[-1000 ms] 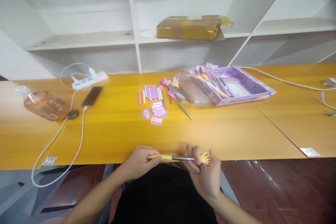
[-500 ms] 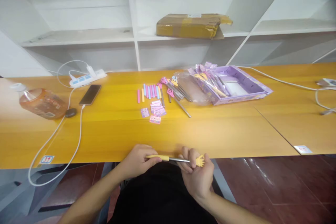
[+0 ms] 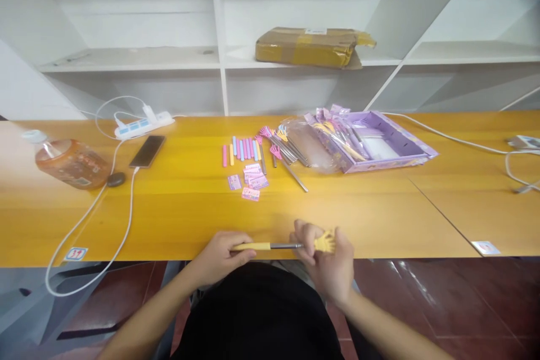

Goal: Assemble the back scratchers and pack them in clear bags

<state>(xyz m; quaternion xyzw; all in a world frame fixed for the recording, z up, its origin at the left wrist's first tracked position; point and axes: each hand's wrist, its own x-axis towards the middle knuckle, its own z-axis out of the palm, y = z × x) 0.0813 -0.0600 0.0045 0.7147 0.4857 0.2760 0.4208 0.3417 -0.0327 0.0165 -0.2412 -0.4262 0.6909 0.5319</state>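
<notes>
Item: we record one yellow-handled back scratcher [image 3: 286, 246], steel shaft, yellow claw end; it lies between the hands, spanning the gap.
Axis: approx. horiz. L–R, handle end to L, claw to R; runs roughly parallel w/ front edge of table [image 3: 371, 208].
L hand [image 3: 223, 253]: closed on handle; far end of handle hidden in the grip.
R hand [image 3: 327, 267]: fingers curled round shaft next to claw, claw showing betw. fingers and thumb; some blur here.
Nearer hand: neither; both in contact, L at handle, R at claw end. Hands apart from each other, mid-shaft exposed betw. them.
Height: item appears just inside front edge; whether it touches table, we can't tell.
Near side: black clothing [image 3: 257, 315] directly below item, so less room toward the body.
Far side: strip of table, then cards [image 3: 253, 177] and a loose rod [image 3: 295, 176], well apart from hands.
Beyond: coloured handles [image 3: 242, 150] in a row, bundled scratcher rods [image 3: 287, 149] to their R.
R flank: lilac box [image 3: 405, 160], fwd and R of R hand, well apart.
L flank: phone [image 3: 147, 152] and bottle [image 3: 73, 163], fwd and L of L hand.
</notes>
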